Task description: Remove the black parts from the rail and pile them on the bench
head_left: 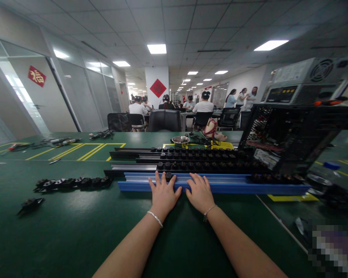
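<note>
A long blue channel rail (229,188) lies crosswise on the table before me, with a row of small black parts (274,178) seated in its right end. My left hand (164,197) rests on the rail, fingers spread and stretched forward. Beside its fingertips sits one small black part (169,176) in the channel; whether the fingers touch it I cannot tell. My right hand (201,195) lies over the rail a little to the right, its fingers also apart and holding nothing. Behind it are several black rails (133,167) filled with similar parts.
On the left lie a row of black parts (72,183) and a loose one (31,204). An open computer case (295,135) carrying power supplies (304,73) stands right. Farther back are a metal bowl (180,139) and tools (60,142) on the green table (75,239). People sit beyond.
</note>
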The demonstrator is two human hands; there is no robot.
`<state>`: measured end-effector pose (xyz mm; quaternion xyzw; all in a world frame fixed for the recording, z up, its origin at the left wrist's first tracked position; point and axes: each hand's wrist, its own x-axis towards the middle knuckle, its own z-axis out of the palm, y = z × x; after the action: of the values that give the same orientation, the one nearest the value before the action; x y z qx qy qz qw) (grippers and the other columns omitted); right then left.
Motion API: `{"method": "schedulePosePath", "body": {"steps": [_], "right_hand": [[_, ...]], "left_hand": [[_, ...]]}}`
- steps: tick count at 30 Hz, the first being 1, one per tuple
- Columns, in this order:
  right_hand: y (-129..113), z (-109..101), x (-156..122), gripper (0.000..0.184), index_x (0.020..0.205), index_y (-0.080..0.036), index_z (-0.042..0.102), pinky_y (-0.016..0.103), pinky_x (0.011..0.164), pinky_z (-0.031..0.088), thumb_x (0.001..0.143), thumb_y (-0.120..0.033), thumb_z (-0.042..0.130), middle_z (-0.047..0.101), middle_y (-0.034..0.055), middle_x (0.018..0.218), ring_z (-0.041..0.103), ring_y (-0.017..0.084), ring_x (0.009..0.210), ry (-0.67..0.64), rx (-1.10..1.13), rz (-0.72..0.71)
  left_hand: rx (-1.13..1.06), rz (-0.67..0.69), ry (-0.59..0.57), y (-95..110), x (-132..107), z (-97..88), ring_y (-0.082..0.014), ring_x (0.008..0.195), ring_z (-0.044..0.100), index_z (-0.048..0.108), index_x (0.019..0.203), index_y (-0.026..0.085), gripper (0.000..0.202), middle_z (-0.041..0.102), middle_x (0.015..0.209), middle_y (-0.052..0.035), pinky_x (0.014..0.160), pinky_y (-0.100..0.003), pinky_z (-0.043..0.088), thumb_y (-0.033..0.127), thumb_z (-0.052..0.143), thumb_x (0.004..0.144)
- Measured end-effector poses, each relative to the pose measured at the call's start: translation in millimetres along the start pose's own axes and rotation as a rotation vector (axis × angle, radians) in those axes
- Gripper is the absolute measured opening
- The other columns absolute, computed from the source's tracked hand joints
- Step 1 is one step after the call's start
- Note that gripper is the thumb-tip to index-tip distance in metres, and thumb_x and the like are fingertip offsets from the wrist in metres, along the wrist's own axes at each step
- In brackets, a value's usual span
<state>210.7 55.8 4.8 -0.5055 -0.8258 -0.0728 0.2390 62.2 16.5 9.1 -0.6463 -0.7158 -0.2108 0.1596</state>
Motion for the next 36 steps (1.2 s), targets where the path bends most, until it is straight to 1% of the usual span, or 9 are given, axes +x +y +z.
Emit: {"method": "schedulePosePath", "body": {"steps": [11,14,19,31,36], "right_hand": [[0.6,0.8,-0.4,0.026,0.103,-0.022,0.061,0.046,0.107,0.017,0.08,-0.028,0.049,0.049,0.0069,0.132,0.037,0.024,0.125,0.008,-0.001,-0.008],[0.5,0.6,0.0,0.026,0.103,-0.022,0.061,0.046,0.107,0.017,0.08,-0.028,0.049,0.049,0.007,0.132,0.037,0.024,0.125,0.01,-0.002,-0.007],[0.9,0.1,0.1,0.027,0.103,-0.021,0.061,0.046,0.107,0.018,0.08,-0.028,0.05,0.049,0.0075,0.132,0.038,0.024,0.124,0.006,-0.007,-0.008],[1.0,0.4,0.3,0.027,0.104,-0.022,0.061,0.047,0.107,0.017,0.08,-0.029,0.049,0.048,0.0072,0.133,0.037,0.024,0.125,-0.005,0.0,-0.003],[1.5,-0.1,-0.1,0.027,0.104,-0.021,0.061,0.047,0.107,0.018,0.08,-0.028,0.05,0.048,0.0076,0.133,0.037,0.024,0.125,-0.007,0.001,-0.002]], "left_hand": [[0.016,-0.026,0.032,-4.2,1.2,1.0,-0.0374,0.135,0.019,0.053,0.124,0.035,0.05,0.047,0.136,-0.0103,0.105,-0.061,0.006,0.058,0.036,0.083],[0.011,-0.029,0.036,-4.8,1.3,0.4,-0.0372,0.135,0.018,0.052,0.125,0.035,0.051,0.046,0.136,-0.0103,0.105,-0.061,0.006,0.058,0.036,0.082],[0.01,-0.026,0.033,-5.1,1.8,0.4,-0.0369,0.134,0.019,0.05,0.126,0.038,0.051,0.047,0.135,-0.0097,0.103,-0.063,0.006,0.059,0.036,0.082],[0.02,-0.063,-0.006,-3.7,2.2,-2.5,-0.0364,0.135,0.017,0.05,0.127,0.036,0.054,0.045,0.138,-0.0104,0.104,-0.062,0.007,0.061,0.031,0.083],[0.029,-0.067,0.001,-4.3,1.8,-2.8,-0.0368,0.135,0.016,0.049,0.128,0.035,0.054,0.045,0.137,-0.0109,0.104,-0.062,0.008,0.06,0.03,0.084]]}}
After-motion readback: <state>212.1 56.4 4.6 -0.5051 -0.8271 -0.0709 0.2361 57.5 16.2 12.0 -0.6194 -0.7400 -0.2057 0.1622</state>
